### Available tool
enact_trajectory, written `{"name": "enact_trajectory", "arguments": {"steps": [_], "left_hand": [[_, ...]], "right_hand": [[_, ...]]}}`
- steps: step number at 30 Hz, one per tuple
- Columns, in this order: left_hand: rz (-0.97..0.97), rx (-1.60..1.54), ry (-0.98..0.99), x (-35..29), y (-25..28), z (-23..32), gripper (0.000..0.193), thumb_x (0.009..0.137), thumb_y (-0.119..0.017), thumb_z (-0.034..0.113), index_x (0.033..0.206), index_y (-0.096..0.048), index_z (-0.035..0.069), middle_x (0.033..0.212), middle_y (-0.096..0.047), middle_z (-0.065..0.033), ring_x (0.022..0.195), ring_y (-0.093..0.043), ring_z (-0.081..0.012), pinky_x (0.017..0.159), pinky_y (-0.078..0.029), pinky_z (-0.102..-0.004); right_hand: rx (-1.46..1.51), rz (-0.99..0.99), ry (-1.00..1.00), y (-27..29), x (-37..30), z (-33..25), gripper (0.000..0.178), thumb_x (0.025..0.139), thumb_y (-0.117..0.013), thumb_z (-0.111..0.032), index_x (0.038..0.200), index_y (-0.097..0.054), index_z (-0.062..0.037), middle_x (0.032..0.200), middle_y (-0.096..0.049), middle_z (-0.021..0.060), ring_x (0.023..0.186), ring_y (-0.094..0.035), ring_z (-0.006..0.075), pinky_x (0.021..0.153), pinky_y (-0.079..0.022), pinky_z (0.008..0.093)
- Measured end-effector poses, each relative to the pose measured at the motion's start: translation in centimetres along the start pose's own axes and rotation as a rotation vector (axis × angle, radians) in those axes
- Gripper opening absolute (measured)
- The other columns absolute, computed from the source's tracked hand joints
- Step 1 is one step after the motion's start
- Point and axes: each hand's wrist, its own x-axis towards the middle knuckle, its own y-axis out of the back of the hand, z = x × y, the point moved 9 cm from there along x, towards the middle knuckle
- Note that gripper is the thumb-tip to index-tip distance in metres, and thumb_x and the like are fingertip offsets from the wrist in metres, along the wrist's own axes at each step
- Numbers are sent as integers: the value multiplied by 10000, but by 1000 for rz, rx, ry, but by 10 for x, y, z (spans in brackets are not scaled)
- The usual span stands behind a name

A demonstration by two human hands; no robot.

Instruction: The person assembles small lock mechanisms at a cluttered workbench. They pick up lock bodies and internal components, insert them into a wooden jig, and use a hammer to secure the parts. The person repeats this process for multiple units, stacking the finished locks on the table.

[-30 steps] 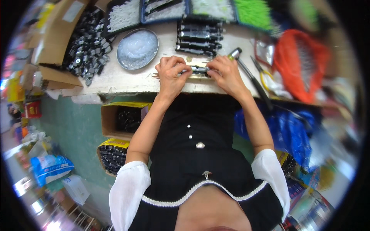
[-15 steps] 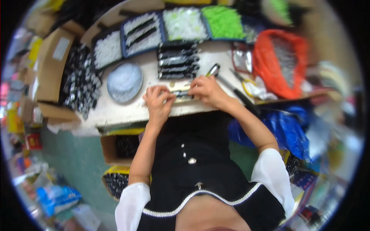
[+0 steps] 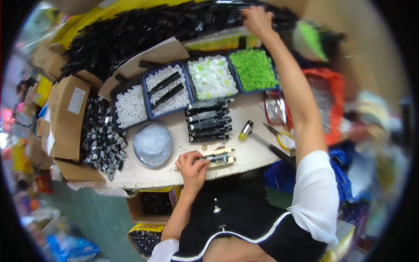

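My left hand [image 3: 192,168] is closed, thumb and fingers pinching a slim black-and-silver part [image 3: 218,159] near the table's front edge. That part lies in a cream-coloured holder [image 3: 214,153], and its left end is hidden under my fingers. My right arm stretches far forward, and my right hand [image 3: 258,19] is over the right side of a big heap of slim black parts [image 3: 148,32]. Its fingers look spread, with no thing seen between them, though blur softens their tips. Just beyond my left hand, several black-and-silver assembled parts [image 3: 209,121] lie in a stacked row.
Trays hold white pieces [image 3: 131,107], pale discs [image 3: 211,76] and green pieces [image 3: 253,70]. A round dish [image 3: 152,144] stands left, beside metallic caps [image 3: 104,139] and a cardboard box [image 3: 70,118]. Right lie a hammer [image 3: 266,144], yellow-handled scissors [image 3: 284,140] and a red bag [image 3: 336,109].
My right hand has left the holder and reached far forward to the black heap. My left hand stays at the part. The view has shifted, showing more of the table's far side.
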Motion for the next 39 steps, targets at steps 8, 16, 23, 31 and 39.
{"name": "enact_trajectory", "arguments": {"steps": [8,16,23,31,39], "left_hand": [[2,-14,2,2,2,1,131,632,-702,69,712,-613,120,880,-562,-15,883,-465,-211,777,-283,-347],[7,-11,-9,1,2,1,104,645,-690,88,720,-627,122,872,-557,-5,876,-459,-203,783,-273,-346],[28,-4,-11,-2,2,-1,89,642,-690,99,705,-632,121,853,-554,4,883,-457,-207,789,-273,-355],[34,-13,2,-5,0,-5,77,644,-680,107,705,-634,112,859,-550,-1,915,-456,-221,802,-273,-366],[53,-9,-42,-5,1,0,85,647,-686,115,712,-632,123,854,-553,7,907,-461,-215,784,-276,-366]], "right_hand": [[9,-455,-130,-86,32,20,352,790,-464,-126,1114,-594,-169,1120,-588,107,1096,-519,277,903,-313,557],[778,-95,0,-18,22,19,463,682,-709,-187,1124,-589,-122,959,-639,104,907,-591,241,786,-446,329],[1056,-165,116,43,-14,-25,438,709,-690,-46,1127,-576,-106,950,-600,18,861,-527,97,775,-431,263],[448,-393,419,2,-93,-85,461,695,-677,-126,1143,-570,-135,1094,-585,78,1021,-482,287,866,-403,376],[588,-207,339,-27,-87,-45,284,741,-653,-199,1010,-646,-107,904,-598,113,885,-532,304,772,-428,382]]}}
